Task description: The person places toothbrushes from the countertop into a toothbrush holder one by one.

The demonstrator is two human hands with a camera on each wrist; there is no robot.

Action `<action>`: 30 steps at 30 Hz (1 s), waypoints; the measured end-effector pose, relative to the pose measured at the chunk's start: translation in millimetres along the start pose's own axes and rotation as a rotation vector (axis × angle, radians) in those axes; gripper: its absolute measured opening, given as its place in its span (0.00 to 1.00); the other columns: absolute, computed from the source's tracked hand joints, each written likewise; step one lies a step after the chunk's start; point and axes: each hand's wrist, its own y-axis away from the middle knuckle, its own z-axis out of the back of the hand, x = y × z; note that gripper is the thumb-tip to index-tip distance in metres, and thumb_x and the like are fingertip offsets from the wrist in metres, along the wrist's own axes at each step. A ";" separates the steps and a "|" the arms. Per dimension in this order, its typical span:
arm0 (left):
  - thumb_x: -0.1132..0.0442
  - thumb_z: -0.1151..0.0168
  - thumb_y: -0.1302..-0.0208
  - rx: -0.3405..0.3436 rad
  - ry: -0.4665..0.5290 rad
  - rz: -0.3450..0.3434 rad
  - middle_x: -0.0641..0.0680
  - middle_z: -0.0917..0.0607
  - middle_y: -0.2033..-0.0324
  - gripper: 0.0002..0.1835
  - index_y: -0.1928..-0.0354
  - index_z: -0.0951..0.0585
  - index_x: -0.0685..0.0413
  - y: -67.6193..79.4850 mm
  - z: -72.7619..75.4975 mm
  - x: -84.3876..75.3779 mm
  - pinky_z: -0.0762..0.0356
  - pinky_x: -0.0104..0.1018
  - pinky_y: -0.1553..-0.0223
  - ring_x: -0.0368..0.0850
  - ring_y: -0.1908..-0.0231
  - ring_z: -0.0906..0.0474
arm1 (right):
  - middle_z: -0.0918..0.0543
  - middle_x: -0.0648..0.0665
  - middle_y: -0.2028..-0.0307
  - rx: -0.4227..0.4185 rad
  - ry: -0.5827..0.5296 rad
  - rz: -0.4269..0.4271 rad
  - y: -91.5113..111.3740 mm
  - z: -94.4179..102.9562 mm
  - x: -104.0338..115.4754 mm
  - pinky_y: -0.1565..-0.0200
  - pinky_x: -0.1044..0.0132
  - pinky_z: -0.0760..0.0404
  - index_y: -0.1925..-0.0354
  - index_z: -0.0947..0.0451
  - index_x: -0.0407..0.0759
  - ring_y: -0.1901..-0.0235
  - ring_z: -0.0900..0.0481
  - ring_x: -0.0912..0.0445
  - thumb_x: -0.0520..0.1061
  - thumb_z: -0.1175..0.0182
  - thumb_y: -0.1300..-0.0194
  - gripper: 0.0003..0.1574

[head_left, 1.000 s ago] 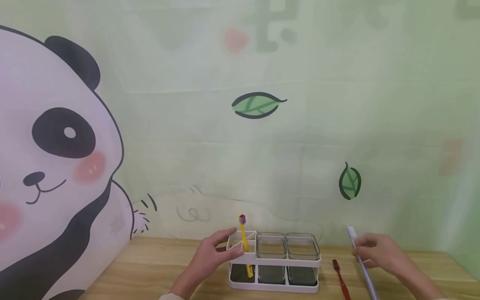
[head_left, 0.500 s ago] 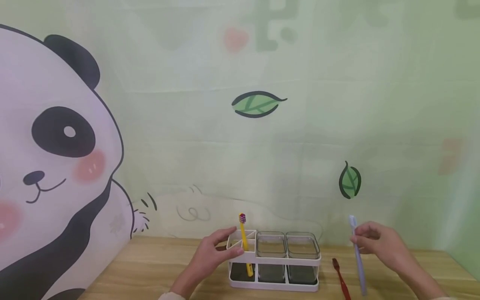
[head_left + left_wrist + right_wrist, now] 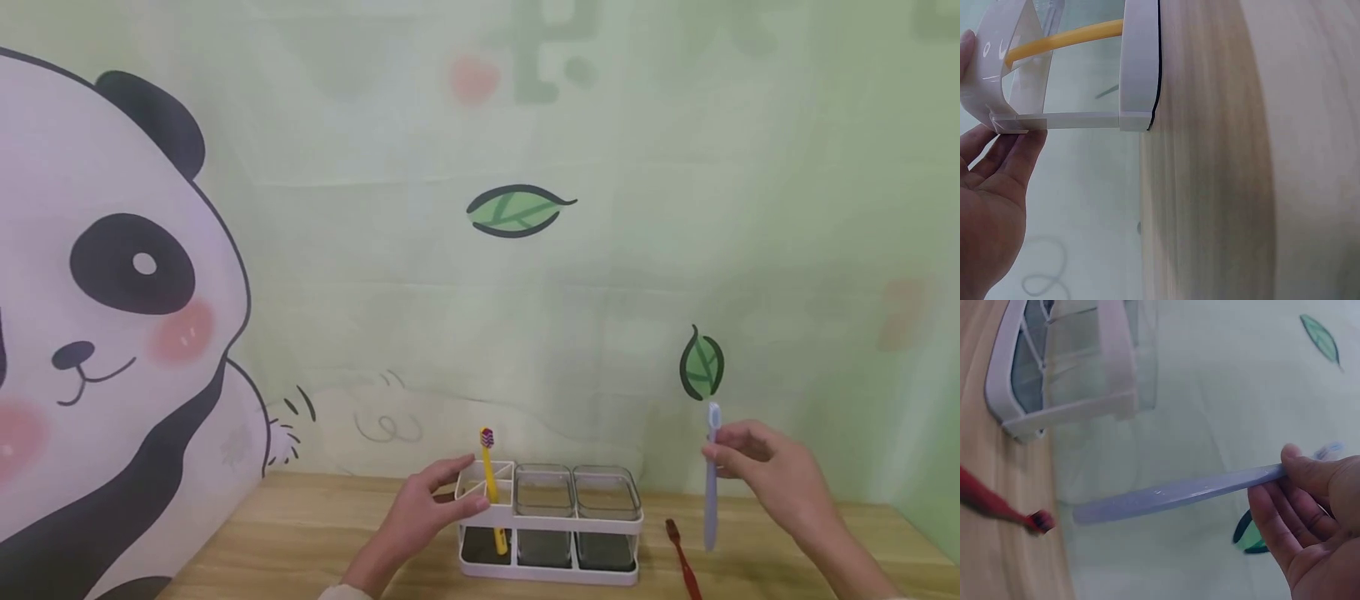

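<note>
A white toothbrush holder (image 3: 551,523) stands on the table, with a yellow toothbrush (image 3: 489,475) leaning upright in its divided left compartment. My left hand (image 3: 420,512) grips the holder's left end, thumb in front and fingers at the side and back. My right hand (image 3: 776,467) pinches a pale lavender toothbrush (image 3: 711,500) near its neck, bristles up and handle hanging almost straight down. In the right wrist view, thumb and fingertips close on that brush, whose handle end (image 3: 1091,512) points away from the palm.
A red toothbrush (image 3: 681,558) lies on the wooden table (image 3: 300,533), right of the holder. Two clear square cups (image 3: 606,492) fill the holder's middle and right places. Behind stands a green backdrop (image 3: 360,292) with a printed panda and leaves.
My right hand has risen with the lavender toothbrush, which has swung from slanted to nearly vertical. The left hand, holder and red toothbrush stay where they were.
</note>
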 end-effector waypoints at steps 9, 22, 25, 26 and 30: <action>0.55 0.22 0.34 0.000 0.025 -0.015 0.66 0.24 0.30 0.37 0.27 0.24 0.62 0.6 -1.2 0.3 0.18 0.52 0.38 0.65 0.34 0.24 | 0.08 0.41 0.56 -0.081 -0.033 0.060 6.4 -3.9 30.5 0.61 0.72 0.12 0.47 0.16 0.34 0.65 0.10 0.59 0.50 0.30 0.26 0.21; 0.51 0.23 0.34 0.004 -0.004 0.011 0.66 0.24 0.30 0.39 0.27 0.24 0.61 -0.4 -0.4 4.7 0.18 0.53 0.37 0.65 0.33 0.24 | 0.09 0.44 0.61 -0.131 -0.260 0.225 5.2 -47.1 76.1 0.59 0.66 0.09 0.51 0.17 0.30 0.65 0.10 0.57 0.40 0.28 0.29 0.15; 0.52 0.22 0.35 -0.002 -0.003 -0.001 0.66 0.23 0.30 0.38 0.28 0.24 0.62 -0.4 -0.6 4.4 0.18 0.53 0.37 0.65 0.34 0.24 | 0.09 0.44 0.59 -0.144 -0.302 0.227 5.5 -58.3 85.5 0.58 0.66 0.09 0.51 0.17 0.31 0.64 0.09 0.57 0.40 0.28 0.29 0.15; 0.52 0.22 0.35 -0.004 -0.002 -0.005 0.66 0.23 0.31 0.38 0.28 0.24 0.62 -0.3 -0.5 4.0 0.18 0.53 0.37 0.65 0.34 0.24 | 0.09 0.43 0.59 -0.146 -0.317 0.227 5.4 -62.1 88.6 0.58 0.66 0.09 0.51 0.18 0.30 0.64 0.09 0.57 0.40 0.28 0.29 0.15; 0.53 0.22 0.35 -0.011 0.008 -0.013 0.66 0.23 0.31 0.38 0.28 0.24 0.62 -0.3 -0.3 3.3 0.18 0.52 0.37 0.63 0.34 0.24 | 0.09 0.42 0.59 -0.149 -0.380 0.225 4.1 -77.7 99.7 0.56 0.63 0.09 0.52 0.18 0.30 0.63 0.09 0.57 0.39 0.28 0.30 0.15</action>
